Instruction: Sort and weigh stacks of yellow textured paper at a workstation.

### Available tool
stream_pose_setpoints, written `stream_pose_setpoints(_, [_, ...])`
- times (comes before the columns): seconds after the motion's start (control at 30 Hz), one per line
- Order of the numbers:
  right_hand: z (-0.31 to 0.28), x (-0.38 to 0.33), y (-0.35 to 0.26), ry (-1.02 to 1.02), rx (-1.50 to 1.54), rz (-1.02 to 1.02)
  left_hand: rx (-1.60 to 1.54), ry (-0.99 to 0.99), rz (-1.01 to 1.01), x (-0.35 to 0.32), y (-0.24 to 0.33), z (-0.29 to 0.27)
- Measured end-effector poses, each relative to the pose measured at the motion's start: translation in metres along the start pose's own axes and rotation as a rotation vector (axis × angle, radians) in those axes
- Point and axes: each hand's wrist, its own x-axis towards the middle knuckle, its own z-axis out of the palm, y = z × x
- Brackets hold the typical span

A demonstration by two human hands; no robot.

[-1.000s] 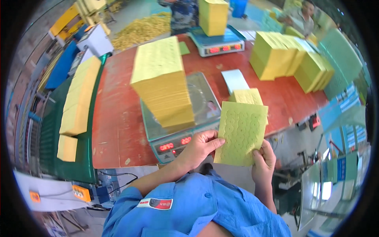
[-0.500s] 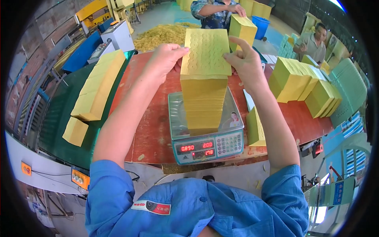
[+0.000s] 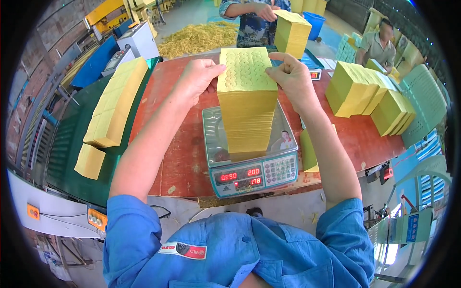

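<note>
A tall stack of yellow paper sheets stands on the pan of a digital scale with lit red figures. Rows of round, coin-like marks cover the top sheet, which lies over the stack. At its left edge my left hand is closed, thumb against the paper and fingers curled underneath. My right hand grips the opposite edge, with its thumb and forefinger tips at the paper. Its other fingers are partly hidden.
A long row of yellow paper stacks lies on the green surface at left. More stacks stand on the red table at right. Across the table, a co-worker's hand touches another stack. Another person sits at far right.
The top sheet has come down onto the stack, both hands still at its edges. Across the table, the co-worker's hands have shifted left, and the view has moved slightly.
</note>
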Motion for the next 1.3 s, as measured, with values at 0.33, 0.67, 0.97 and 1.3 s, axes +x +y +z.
stream_pose_setpoints(0.33, [0.005,-0.012,-0.012,0.053,-0.122,-0.034,0.062,0.042,-0.006,-0.007,-0.003,0.002])
stream_pose_setpoints(0.67, [-0.006,-0.082,-0.011,0.278,0.242,0.056,-0.094,0.248,0.156,-0.106,-0.045,0.009])
stream_pose_setpoints(0.97, [0.003,-0.152,0.022,0.253,0.389,0.165,-0.364,0.428,-0.062,-0.175,-0.109,0.027])
stream_pose_setpoints(1.3, [-0.004,-0.159,0.033,0.212,0.447,0.301,-0.339,0.441,-0.088,-0.179,-0.114,0.04])
